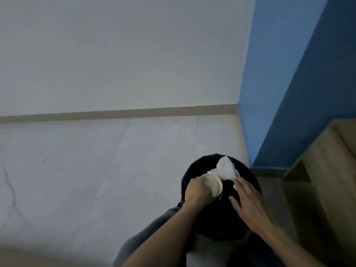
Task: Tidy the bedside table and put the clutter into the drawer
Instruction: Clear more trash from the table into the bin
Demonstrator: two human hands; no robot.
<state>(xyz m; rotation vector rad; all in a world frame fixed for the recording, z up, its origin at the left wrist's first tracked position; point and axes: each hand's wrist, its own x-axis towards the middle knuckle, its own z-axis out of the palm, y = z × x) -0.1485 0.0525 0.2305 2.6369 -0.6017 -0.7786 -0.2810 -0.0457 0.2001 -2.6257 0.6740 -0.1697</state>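
A round black bin (194, 171) lined with a dark bag stands on the floor below me. My left hand (196, 191) grips a cream paper cup (212, 185), tipped on its side over the bin's mouth. A crumpled white tissue (226, 169) hangs just beyond the cup, over the bin's far side. My right hand (250, 203) is flat with fingers spread above the bin, its fingertips close to the tissue's lower edge. Whether they touch it, I cannot tell. The bedside table's top and drawer are out of view.
Pale tiled floor (96, 170) stretches to the left and ahead up to a white wall with a beige skirting (115, 113). A blue wall (289, 93) rises on the right. Light wooden furniture (327, 180) stands close at the right of the bin.
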